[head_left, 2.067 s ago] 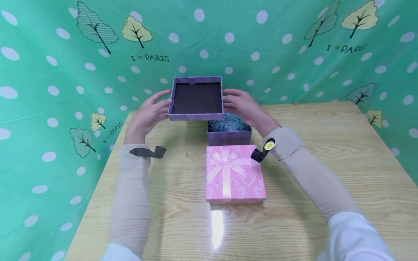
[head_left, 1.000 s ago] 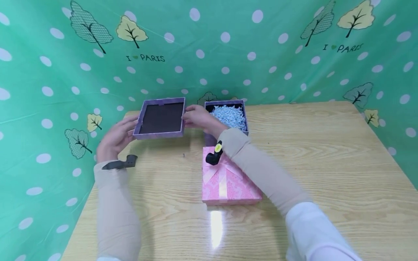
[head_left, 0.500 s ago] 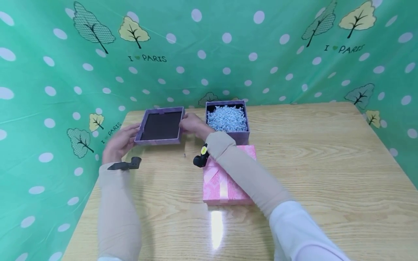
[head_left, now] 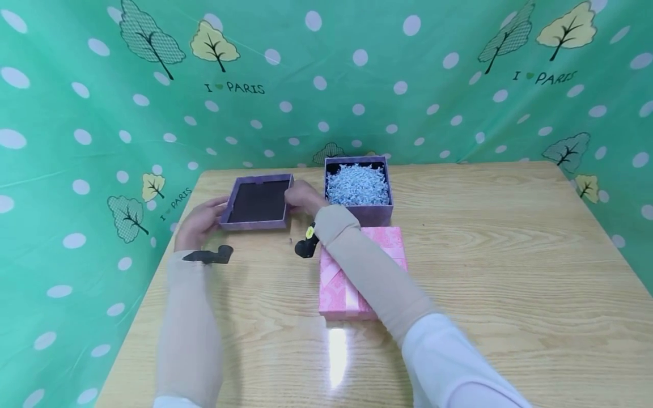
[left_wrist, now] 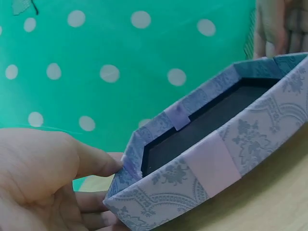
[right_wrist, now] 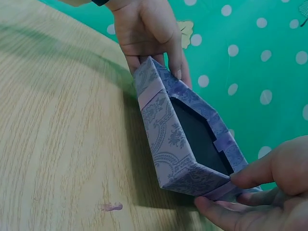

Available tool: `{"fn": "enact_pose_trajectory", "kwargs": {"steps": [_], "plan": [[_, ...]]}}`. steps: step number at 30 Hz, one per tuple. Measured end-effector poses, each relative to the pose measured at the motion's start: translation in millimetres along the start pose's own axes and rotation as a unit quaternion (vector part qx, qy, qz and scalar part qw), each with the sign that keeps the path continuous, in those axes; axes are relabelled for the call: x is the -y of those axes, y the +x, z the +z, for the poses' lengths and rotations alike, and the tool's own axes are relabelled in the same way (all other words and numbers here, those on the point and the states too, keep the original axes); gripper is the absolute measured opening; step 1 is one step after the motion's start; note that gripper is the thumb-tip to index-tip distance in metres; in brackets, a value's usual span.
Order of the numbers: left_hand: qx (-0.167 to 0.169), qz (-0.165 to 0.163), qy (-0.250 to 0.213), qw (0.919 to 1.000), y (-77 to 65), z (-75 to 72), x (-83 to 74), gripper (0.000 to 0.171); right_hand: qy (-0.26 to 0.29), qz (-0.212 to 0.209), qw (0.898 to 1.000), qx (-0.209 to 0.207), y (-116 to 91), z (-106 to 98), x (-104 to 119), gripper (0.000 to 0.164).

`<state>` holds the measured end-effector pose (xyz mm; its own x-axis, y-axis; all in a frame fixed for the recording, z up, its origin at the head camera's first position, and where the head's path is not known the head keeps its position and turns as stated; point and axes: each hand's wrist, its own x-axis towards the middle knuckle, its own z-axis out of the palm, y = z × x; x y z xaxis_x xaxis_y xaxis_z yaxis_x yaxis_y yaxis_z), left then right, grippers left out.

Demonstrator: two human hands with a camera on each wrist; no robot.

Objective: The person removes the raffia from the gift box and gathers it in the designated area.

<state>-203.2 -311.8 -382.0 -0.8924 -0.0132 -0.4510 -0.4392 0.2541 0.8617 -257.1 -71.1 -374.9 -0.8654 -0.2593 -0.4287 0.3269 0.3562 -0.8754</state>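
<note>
A purple patterned box lid (head_left: pixel 257 202) lies inside-up at the back left of the table, showing a dark lining and ribbon strips. My left hand (head_left: pixel 201 222) pinches its left side, thumb at the rim and fingers outside in the left wrist view. On the opposite side, my right hand (head_left: pixel 304 196) grips the lid between thumb and fingers, as the right wrist view shows. Whether the lid's underside fully touches the table, I cannot tell. Just right of my right hand stands the purple box (head_left: pixel 374 216), uncovered and filled with light blue paper shreds (head_left: pixel 357 185).
A pink gift box (head_left: pixel 339 292) with a ribbon bow sits in front of the purple box, partly hidden under my right forearm. Behind the wooden table (head_left: pixel 510 255) hangs a green dotted cloth (head_left: pixel 357 85). A small mark (right_wrist: pixel 111 207) is on the tabletop.
Both hands have carried the lid from above the purple box to the left and down towards the tabletop. The blue shreds are now fully in view. In the last half second it has lowered slightly.
</note>
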Motion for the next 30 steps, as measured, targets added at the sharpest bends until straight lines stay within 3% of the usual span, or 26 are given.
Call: {"fn": "enact_pose_trajectory", "kwargs": {"steps": [4, 8, 14, 19, 23, 26, 30], "plan": [[-0.021, -0.007, 0.007, 0.9997, 3.1, 5.0, 4.1, 0.05, -0.092, 0.006, 0.996, -0.012, 1.5, 1.4, 1.1, 0.036], [-0.037, -0.011, 0.012, 0.9992, 9.3, 7.0, 7.8, 0.049, -0.133, 0.005, 0.991, -0.013, 1.6, 0.3, 2.6, 0.038], [-0.061, 0.006, 0.042, 0.9973, 20.5, 7.9, 16.7, 0.048, -0.101, 0.018, 0.995, 0.005, 3.3, 0.6, 0.8, 0.049], [-0.078, 0.02, 0.063, 0.9948, 21.4, 9.1, 17.7, 0.047, -0.072, 0.028, 0.997, 0.027, 0.5, 1.5, 1.6, 0.051], [-0.08, 0.021, 0.083, 0.9931, 20.9, 11.4, 15.8, 0.047, -0.094, 0.031, 0.994, 0.047, -4.4, -2.9, 5.6, 0.051], [-0.093, 0.019, 0.132, 0.9867, 19.9, 11.5, 12.0, 0.048, -0.151, 0.02, 0.987, 0.057, -8.5, -8.7, 12.3, 0.05], [-0.131, 0.014, 0.197, 0.9714, 16.0, 12.4, 1.8, 0.05, -0.171, -0.001, 0.982, 0.085, -16.8, -17.5, 26.6, 0.058]]}}
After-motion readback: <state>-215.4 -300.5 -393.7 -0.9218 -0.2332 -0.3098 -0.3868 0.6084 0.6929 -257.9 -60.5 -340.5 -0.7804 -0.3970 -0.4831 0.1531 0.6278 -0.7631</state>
